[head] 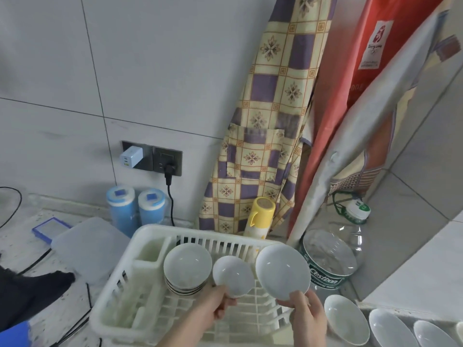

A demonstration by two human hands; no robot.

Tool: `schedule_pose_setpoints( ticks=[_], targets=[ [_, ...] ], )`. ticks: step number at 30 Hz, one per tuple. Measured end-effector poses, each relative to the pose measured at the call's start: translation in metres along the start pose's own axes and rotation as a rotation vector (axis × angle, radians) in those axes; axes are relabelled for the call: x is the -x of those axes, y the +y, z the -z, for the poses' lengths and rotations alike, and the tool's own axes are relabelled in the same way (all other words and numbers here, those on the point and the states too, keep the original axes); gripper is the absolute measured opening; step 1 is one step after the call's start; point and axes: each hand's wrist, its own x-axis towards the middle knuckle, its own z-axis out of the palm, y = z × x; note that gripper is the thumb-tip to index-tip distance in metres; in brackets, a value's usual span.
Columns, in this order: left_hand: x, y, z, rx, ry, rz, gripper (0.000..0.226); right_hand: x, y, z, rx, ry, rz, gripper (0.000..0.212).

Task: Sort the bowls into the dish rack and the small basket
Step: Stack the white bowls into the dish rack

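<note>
A white plastic dish rack [117, 291] sits on the counter in front of me. A stack of white bowls [186, 267] stands in its back part. My left hand [213, 309] pinches a small white bowl [233, 275] by its lower rim, over the rack. Beside it, my right hand [307, 315] holds a larger white bowl [281, 267] by its lower edge, tilted toward me above the rack's right side. Several more white bowls [347, 319] lie in a row at the lower right. No small basket is in view.
A large clear water jug [333, 254] stands right of the rack, a yellow cup [259, 216] behind it. Two blue canisters [136, 209] and a translucent lidded box [87, 249] sit at the left. Black cables and dark cloth [32, 294] lie at the far left. Aprons hang on the wall.
</note>
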Motion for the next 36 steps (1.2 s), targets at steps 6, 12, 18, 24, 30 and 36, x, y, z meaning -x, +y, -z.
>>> schedule_pose_setpoints(
  ticks=[6,12,18,24,30,36],
  targets=[
    [-0.007,-0.007,0.005,0.008,-0.024,-0.022,0.027,0.003,0.004,-0.038,0.002,-0.026,0.005,0.038],
    [-0.009,-0.015,0.01,0.044,-0.046,-0.086,0.023,-0.01,0.016,-0.057,0.075,-0.052,-0.049,0.031],
    [-0.009,-0.016,0.012,0.045,-0.082,-0.055,0.017,-0.018,0.022,-0.069,0.116,-0.15,-0.068,0.027],
    [-0.006,-0.014,0.01,0.145,-0.171,0.102,0.023,-0.026,0.03,-0.076,0.195,-0.23,-0.075,0.028],
    [-0.011,-0.013,0.01,0.287,-0.154,0.189,0.038,-0.027,0.033,-0.076,0.271,-0.268,-0.047,0.028],
    [-0.014,-0.013,0.011,0.304,-0.134,0.216,0.054,-0.024,0.034,-0.079,0.416,-0.283,0.008,0.025]
  ],
)
